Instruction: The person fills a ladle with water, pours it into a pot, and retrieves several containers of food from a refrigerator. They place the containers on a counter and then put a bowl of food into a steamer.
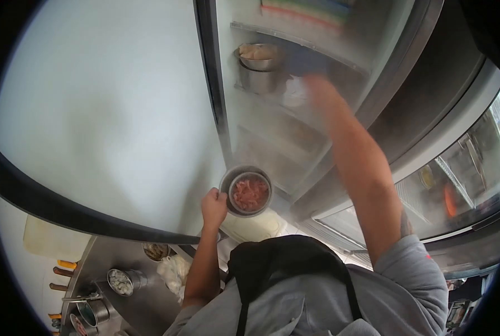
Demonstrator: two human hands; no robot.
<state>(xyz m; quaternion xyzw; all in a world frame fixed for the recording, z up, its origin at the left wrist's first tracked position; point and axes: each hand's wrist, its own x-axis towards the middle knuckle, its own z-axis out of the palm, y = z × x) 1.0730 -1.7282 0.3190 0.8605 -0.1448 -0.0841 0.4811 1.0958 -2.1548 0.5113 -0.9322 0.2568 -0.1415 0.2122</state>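
My left hand (213, 209) grips the side of a round metal bowl (226, 180), its fingers closed on the rim. Inside sit pieces of raw red meat (250, 194). My right arm stretches up into an open fridge, where my right hand (317, 87) is smeared by motion beside a crumpled white item (295, 91) on a shelf. Its fingers cannot be made out, nor whether it holds anything. To its left on that shelf, a metal bowl of pale food (259, 53) rests on top of a metal pot (256, 80).
The fridge's large white door (104, 112) stands open on the left. Below it, a steel counter (101, 252) carries a metal container of pale pieces (120, 281), a white plastic bag (174, 274) and pots. Knives (63, 272) line the wall; a glass-fronted cooler (457, 179) is right.
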